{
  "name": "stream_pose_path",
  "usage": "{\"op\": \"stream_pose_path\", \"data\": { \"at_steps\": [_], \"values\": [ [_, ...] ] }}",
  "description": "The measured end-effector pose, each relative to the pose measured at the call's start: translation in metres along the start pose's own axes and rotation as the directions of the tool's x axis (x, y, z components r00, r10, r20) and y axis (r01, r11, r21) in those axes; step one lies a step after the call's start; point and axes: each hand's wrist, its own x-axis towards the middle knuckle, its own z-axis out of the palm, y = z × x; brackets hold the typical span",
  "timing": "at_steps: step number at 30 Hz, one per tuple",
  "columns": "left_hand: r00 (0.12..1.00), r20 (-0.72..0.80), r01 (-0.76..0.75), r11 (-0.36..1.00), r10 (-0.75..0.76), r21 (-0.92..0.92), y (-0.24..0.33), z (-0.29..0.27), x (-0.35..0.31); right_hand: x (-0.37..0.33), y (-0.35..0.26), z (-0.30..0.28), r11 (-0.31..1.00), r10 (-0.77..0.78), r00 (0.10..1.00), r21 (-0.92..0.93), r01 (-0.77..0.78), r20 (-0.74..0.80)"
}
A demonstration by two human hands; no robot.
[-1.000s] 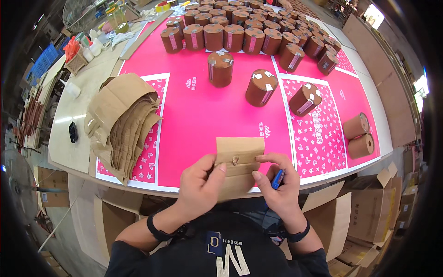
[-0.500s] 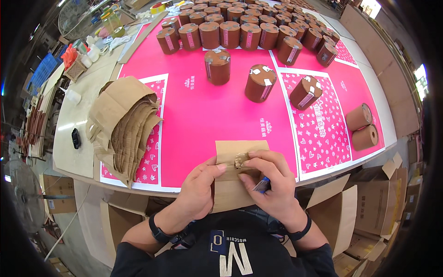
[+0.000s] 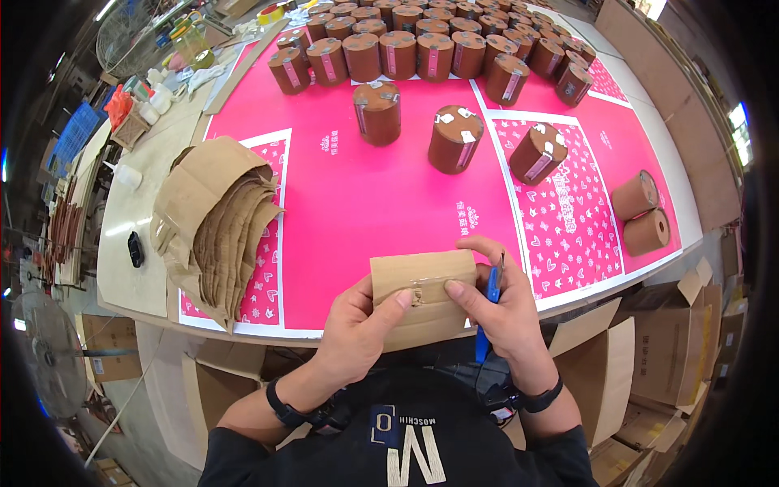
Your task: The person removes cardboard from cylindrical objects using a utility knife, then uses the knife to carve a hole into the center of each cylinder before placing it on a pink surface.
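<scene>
Close in front of my chest I hold a piece of brown kraft cardboard (image 3: 423, 269) between both hands. My left hand (image 3: 357, 325) grips its left side, the thumb pressing beside a crumpled bit of clear tape (image 3: 417, 298) on the face. My right hand (image 3: 507, 318) pinches the right side with its thumb on the face. A slim blue tool (image 3: 484, 341) with a dark pointed tip also sits in my right hand, between thumb and fingers; its exact kind is unclear. On the left lies a curved stack of brown cardboard sheets (image 3: 213, 183).
Pink printed sheets (image 3: 365, 211) cover the table. Three brown cylinders, one a round box (image 3: 457, 146), stand beyond my hands, with many more behind. Two brown rolls (image 3: 647, 234) lie at the right edge. Open cartons (image 3: 596, 381) are below right; a white bottle (image 3: 126, 174) lies left.
My hands have turned the cardboard so it lies more crosswise. The right thumb now presses its face, and the blue tool shows upright, more fully visible.
</scene>
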Motion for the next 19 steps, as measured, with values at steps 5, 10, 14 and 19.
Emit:
{"op": "stream_pose_path", "data": {
  "at_steps": [5,10,14,19],
  "values": [
    [0.998,-0.019,-0.053,0.996,0.055,0.076,0.002,0.002,-0.002,0.0,0.007,0.0,0.997,-0.051,0.999,0.055,0.052,-0.003],
    [1.0,0.02,0.005,0.959,-0.011,0.283,0.018,0.0,-0.003,-0.003,0.006,0.002,0.993,-0.105,0.994,0.056,0.106,-0.022],
    [0.974,0.206,0.001,0.91,-0.095,0.415,0.03,-0.013,0.003,-0.003,0.011,0.004,0.985,-0.096,0.995,0.138,0.099,-0.029],
    [0.989,0.098,0.095,0.984,-0.11,0.149,0.013,-0.02,0.004,-0.004,0.016,0.006,0.994,-0.111,0.993,-0.004,0.111,-0.026]
  ]
}}
